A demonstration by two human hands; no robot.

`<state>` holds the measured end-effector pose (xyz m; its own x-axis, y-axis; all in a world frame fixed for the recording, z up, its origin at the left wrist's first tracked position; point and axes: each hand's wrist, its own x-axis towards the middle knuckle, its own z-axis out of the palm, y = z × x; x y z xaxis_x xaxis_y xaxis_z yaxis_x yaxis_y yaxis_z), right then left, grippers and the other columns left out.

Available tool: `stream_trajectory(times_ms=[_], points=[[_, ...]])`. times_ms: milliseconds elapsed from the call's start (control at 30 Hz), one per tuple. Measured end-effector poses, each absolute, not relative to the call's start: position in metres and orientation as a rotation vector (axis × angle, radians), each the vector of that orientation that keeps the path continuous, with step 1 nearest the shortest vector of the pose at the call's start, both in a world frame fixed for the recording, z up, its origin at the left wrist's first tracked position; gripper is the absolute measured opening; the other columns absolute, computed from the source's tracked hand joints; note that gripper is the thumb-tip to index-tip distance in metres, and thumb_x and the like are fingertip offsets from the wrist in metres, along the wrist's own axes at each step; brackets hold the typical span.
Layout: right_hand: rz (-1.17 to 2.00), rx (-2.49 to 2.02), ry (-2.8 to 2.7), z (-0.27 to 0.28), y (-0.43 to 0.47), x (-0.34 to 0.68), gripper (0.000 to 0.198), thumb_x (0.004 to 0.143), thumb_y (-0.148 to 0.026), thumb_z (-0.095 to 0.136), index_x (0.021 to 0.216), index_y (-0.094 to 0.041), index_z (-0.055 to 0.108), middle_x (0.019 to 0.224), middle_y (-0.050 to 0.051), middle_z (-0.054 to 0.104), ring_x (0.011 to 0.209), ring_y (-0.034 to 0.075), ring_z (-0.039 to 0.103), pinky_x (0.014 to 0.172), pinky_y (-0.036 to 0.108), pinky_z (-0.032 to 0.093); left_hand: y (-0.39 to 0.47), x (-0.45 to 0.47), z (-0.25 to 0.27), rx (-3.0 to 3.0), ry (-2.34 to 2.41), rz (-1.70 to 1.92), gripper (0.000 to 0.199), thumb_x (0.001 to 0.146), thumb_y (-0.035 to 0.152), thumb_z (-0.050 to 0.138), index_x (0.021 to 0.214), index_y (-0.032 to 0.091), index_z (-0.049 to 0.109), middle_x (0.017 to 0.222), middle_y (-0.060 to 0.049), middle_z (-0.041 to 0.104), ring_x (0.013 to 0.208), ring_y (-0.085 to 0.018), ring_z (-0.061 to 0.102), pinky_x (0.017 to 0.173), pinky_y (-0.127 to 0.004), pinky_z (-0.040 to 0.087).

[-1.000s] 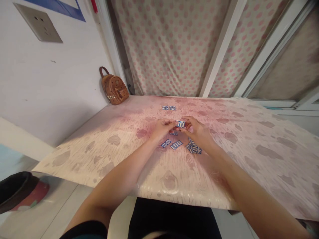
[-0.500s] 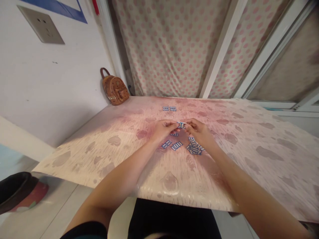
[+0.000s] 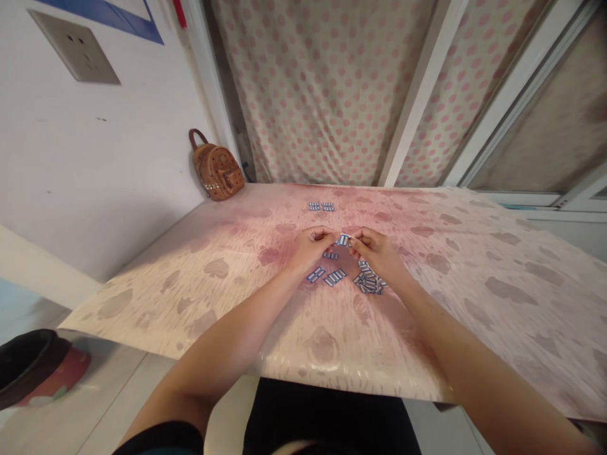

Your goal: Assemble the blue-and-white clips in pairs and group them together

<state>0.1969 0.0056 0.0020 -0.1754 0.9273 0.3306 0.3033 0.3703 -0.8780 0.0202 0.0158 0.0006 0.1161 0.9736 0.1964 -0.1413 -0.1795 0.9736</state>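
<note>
Between the fingertips of both hands is a small blue-and-white card (image 3: 344,240), held just above the table. My left hand (image 3: 316,244) pinches its left side; my right hand (image 3: 372,246) pinches its right side. Below them lie loose blue-bordered cards: one card (image 3: 331,256) partly under the hands, another card (image 3: 315,274) to the left, and a third card (image 3: 336,277) beside it. A heap of similar cards (image 3: 368,278) lies near my right wrist, which covers part of it. Farther back, small cards (image 3: 321,206) sit in two neat groups. Their print is too small to read.
A patterned cloth covers the table (image 3: 190,297). A small brown backpack (image 3: 217,169) leans against the wall at the back left corner. Behind the table hangs a dotted curtain (image 3: 322,95). A dark-rimmed bin (image 3: 42,366) stands on the floor at left.
The card between my fingers has tilted slightly, so more of its face shows. Both hands keep nearly the same place and grip. The view has shifted very slightly.
</note>
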Motion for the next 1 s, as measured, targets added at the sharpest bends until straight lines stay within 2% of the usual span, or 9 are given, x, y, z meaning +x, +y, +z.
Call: stream_trajectory(times_ms=[433, 600, 733, 867, 1000], points=[[0.813, -1.131, -1.653, 0.003, 0.005, 0.201, 0.018, 0.087, -0.038, 0.059, 0.079, -0.021, 0.059, 0.066, -0.002, 0.063, 0.058, 0.014, 0.057, 0.06, 0.028, 0.046, 0.026, 0.018, -0.008, 1.197, 0.95, 1.252, 0.019, 0.078, 0.034, 0.073, 0.081, 0.016, 0.075, 0.077, -0.004, 0.071, 0.067, -0.012, 0.059, 0.058, -0.022, 0.045], [0.792, -1.125, -1.679, 0.003, 0.005, 0.198, 0.018, 0.086, -0.038, 0.059, 0.079, -0.022, 0.059, 0.066, -0.001, 0.064, 0.058, 0.014, 0.058, 0.06, 0.028, 0.047, 0.021, 0.018, -0.004, 1.314, 0.953, 1.239, 0.015, 0.077, 0.03, 0.074, 0.08, 0.016, 0.076, 0.069, -0.002, 0.068, 0.062, -0.011, 0.055, 0.058, -0.022, 0.043], [0.821, -1.165, -1.777, 0.006, 0.011, 0.215, 0.019, 0.083, -0.038, 0.059, 0.072, -0.021, 0.06, 0.065, 0.0, 0.067, 0.054, 0.014, 0.06, 0.056, 0.028, 0.048, 0.023, 0.015, -0.004, 1.348, 1.014, 1.268, 0.011, 0.077, 0.025, 0.072, 0.078, 0.015, 0.076, 0.069, -0.001, 0.07, 0.061, -0.01, 0.055, 0.059, -0.022, 0.041], [0.776, -1.513, -1.917, 0.009, 0.015, 0.251, 0.023, 0.079, -0.028, 0.062, 0.057, -0.023, 0.057, 0.056, 0.003, 0.066, 0.045, 0.016, 0.06, 0.047, 0.028, 0.046, 0.03, 0.009, -0.005, 1.352, 1.11, 1.336, 0.011, 0.078, 0.025, 0.071, 0.076, 0.015, 0.076, 0.072, -0.002, 0.072, 0.064, -0.012, 0.058, 0.063, -0.023, 0.043], [1.175, -1.675, -1.985, 0.013, 0.007, 0.262, 0.027, 0.074, -0.026, 0.07, 0.051, -0.023, 0.056, 0.052, 0.006, 0.066, 0.041, 0.019, 0.059, 0.042, 0.031, 0.048, 0.034, 0.006, -0.007, 1.356, 1.114, 1.341, 0.01, 0.077, 0.024, 0.072, 0.074, 0.015, 0.075, 0.07, -0.002, 0.071, 0.064, -0.012, 0.059, 0.065, -0.024, 0.043]])
